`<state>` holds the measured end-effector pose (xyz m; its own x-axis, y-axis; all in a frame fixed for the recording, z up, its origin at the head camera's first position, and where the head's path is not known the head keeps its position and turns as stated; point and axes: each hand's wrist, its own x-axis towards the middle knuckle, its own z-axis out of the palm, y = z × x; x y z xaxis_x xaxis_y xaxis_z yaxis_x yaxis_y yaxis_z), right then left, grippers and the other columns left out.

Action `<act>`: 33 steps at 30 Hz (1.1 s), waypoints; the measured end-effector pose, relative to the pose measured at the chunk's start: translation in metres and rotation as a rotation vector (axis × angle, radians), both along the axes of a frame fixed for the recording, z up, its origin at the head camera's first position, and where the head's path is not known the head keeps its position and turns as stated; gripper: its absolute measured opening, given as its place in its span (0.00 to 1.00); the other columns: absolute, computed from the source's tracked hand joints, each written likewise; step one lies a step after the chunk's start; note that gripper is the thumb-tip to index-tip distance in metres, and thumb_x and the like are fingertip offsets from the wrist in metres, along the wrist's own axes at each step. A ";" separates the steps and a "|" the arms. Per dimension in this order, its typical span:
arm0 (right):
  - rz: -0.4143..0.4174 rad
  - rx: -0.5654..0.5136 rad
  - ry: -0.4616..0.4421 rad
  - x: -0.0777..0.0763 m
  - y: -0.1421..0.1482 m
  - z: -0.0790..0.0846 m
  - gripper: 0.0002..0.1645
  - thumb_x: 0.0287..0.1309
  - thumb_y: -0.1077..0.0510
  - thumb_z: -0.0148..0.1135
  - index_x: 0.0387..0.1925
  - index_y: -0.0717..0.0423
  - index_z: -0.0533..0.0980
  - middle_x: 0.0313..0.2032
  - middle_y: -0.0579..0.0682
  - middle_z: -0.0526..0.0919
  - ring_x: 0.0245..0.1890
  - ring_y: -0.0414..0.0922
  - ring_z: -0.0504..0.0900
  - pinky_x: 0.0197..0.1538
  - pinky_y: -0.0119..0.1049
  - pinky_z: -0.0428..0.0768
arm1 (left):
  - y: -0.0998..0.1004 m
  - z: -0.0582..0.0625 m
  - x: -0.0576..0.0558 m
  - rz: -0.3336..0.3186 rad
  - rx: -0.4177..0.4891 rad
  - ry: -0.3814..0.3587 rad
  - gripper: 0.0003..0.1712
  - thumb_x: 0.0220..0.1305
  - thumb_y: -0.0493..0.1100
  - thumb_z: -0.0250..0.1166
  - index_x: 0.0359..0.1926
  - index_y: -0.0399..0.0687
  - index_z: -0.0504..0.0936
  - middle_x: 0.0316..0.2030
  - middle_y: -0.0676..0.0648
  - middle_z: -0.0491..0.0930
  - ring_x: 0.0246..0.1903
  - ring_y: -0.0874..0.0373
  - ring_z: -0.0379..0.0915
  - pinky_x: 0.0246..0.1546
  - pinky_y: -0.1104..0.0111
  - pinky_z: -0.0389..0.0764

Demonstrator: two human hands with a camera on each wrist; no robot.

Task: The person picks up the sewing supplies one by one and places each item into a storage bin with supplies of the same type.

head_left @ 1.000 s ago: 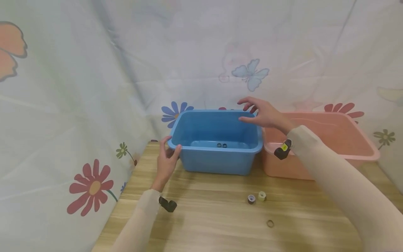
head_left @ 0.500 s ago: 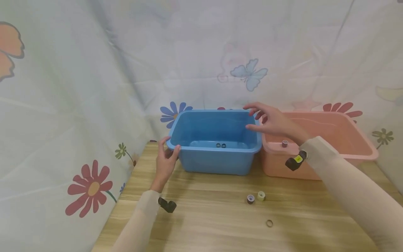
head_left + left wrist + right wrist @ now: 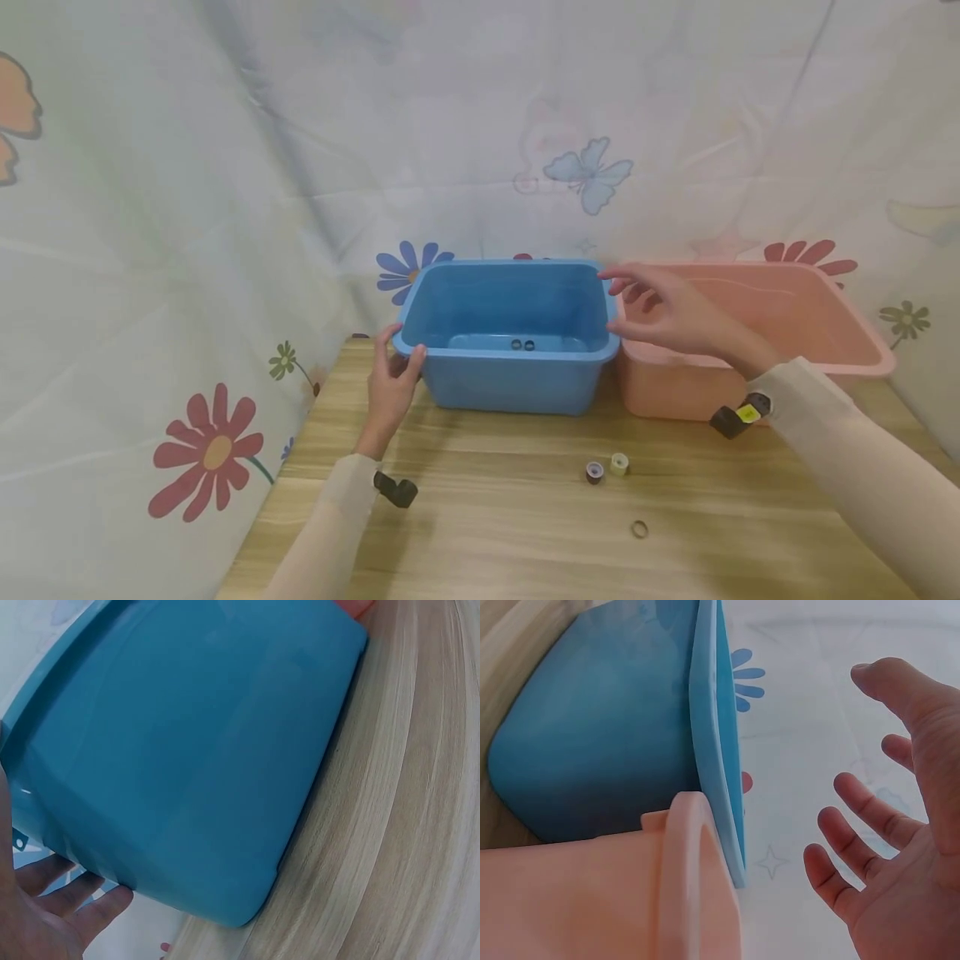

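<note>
My left hand (image 3: 390, 390) holds the left front corner of the blue plastic bin (image 3: 517, 383), thumb on the front and fingers along the side. In the left wrist view the fingers (image 3: 79, 900) lie against the bin's outer wall below the rim. Two small dark rings, a left one (image 3: 516, 344) and a right one (image 3: 529, 345), lie on its floor. Over where the blue bin meets the pink bin (image 3: 795, 292), my right hand (image 3: 675, 317) hovers with fingers spread. The right wrist view shows that hand (image 3: 907, 877) holding nothing, apart from both rims.
On the wooden table (image 3: 480, 500) before the bins stand a small dark spool-like piece with a pale top (image 3: 594, 472) and a pale yellow one (image 3: 618, 464). A thin ring (image 3: 639, 529) lies nearer. A patterned curtain (image 3: 465, 125) hangs behind.
My right hand has moved right and down, from over the blue bin toward the pink one. A small piece seen in the pink bin half a second ago is now hidden behind it. The left hand keeps its hold.
</note>
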<state>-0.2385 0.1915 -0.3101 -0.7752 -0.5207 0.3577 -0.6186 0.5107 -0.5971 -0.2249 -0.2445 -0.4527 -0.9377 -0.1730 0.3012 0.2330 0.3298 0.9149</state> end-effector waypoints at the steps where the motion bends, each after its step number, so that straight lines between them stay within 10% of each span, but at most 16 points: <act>1: 0.009 -0.003 0.018 0.002 0.002 -0.001 0.40 0.56 0.55 0.78 0.69 0.43 0.71 0.52 0.45 0.80 0.51 0.50 0.79 0.51 0.49 0.81 | 0.000 0.000 0.000 -0.001 -0.004 0.001 0.34 0.70 0.65 0.63 0.72 0.75 0.61 0.71 0.40 0.69 0.64 0.43 0.74 0.53 0.48 0.82; 24: -0.012 0.025 0.113 0.065 0.036 -0.029 0.44 0.50 0.58 0.82 0.67 0.37 0.73 0.53 0.40 0.82 0.47 0.39 0.81 0.48 0.31 0.82 | -0.001 0.001 0.000 -0.053 0.033 -0.027 0.36 0.74 0.58 0.62 0.76 0.67 0.58 0.74 0.39 0.63 0.67 0.42 0.70 0.58 0.47 0.79; 33: 0.061 -0.036 0.079 0.082 0.043 -0.059 0.46 0.47 0.62 0.83 0.68 0.50 0.73 0.51 0.40 0.81 0.45 0.41 0.82 0.44 0.36 0.86 | 0.000 0.001 -0.002 -0.051 0.050 -0.016 0.36 0.74 0.57 0.63 0.76 0.65 0.58 0.72 0.36 0.66 0.66 0.43 0.71 0.58 0.47 0.79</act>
